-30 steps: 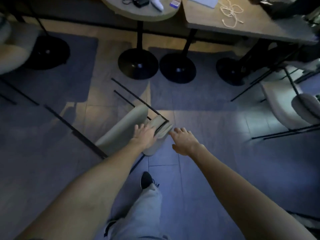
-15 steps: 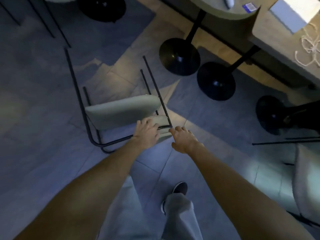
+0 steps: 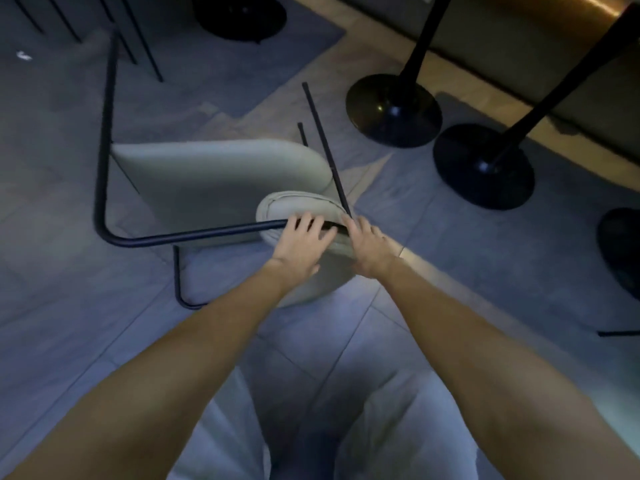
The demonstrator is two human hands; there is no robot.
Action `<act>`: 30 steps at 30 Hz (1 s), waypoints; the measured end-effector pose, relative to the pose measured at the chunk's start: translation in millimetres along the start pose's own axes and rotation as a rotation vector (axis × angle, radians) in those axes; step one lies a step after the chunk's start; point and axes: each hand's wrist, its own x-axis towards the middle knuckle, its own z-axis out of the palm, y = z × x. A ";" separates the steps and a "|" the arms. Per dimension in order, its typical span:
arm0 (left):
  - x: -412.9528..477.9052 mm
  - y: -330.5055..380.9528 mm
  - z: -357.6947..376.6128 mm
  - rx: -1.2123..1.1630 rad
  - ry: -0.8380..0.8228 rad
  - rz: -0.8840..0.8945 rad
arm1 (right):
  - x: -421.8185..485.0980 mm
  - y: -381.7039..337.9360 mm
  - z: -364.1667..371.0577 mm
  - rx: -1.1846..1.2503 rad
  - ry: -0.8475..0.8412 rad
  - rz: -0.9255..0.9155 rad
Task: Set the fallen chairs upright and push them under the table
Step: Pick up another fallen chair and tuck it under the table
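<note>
A beige padded chair point(image 3: 221, 174) with a thin black metal frame point(image 3: 104, 150) lies tipped on its side on the tiled floor, its legs pointing up and away. My left hand point(image 3: 303, 242) rests on the rounded backrest edge, fingers spread over the black tube. Close beside it, my right hand point(image 3: 365, 244) presses on the same backrest edge, fingers curled over the padding where the frame meets it. Both forearms reach forward from the bottom of the view.
Two black round pedestal bases point(image 3: 393, 110) point(image 3: 483, 166) of tables stand to the right of the chair, a third point(image 3: 240, 15) at the top. Thin black legs of another chair point(image 3: 138, 36) stand top left. My light trousers point(image 3: 311, 427) fill the bottom centre.
The view has swung closer over the chair. My right hand moved from hovering beside the backrest to touching it; my left hand stays on the backrest.
</note>
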 end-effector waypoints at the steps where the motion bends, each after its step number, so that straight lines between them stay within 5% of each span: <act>1: 7.3 5.7 10.2 0.055 0.033 -0.006 | 11.9 7.1 17.7 0.036 0.035 -0.008; 4: 27.2 20.6 25.5 0.109 0.239 -0.014 | 40.8 22.4 65.3 0.234 0.205 -0.055; 9: 63.5 47.1 32.1 0.218 0.344 -0.062 | 60.8 49.2 93.9 0.438 0.546 -0.137; 18: 78.8 72.2 44.3 0.245 0.558 0.052 | 62.3 76.2 118.2 0.473 0.678 -0.200; 21: 64.3 97.8 78.4 0.042 0.843 0.299 | 60.9 74.4 121.9 0.509 0.608 -0.147; 23: 52.1 117.5 116.8 -0.147 0.844 0.349 | 60.6 72.0 120.9 0.452 0.580 -0.107; 30: 55.6 135.3 195.5 -0.905 0.427 -0.375 | 54.1 56.4 127.4 0.410 0.660 -0.110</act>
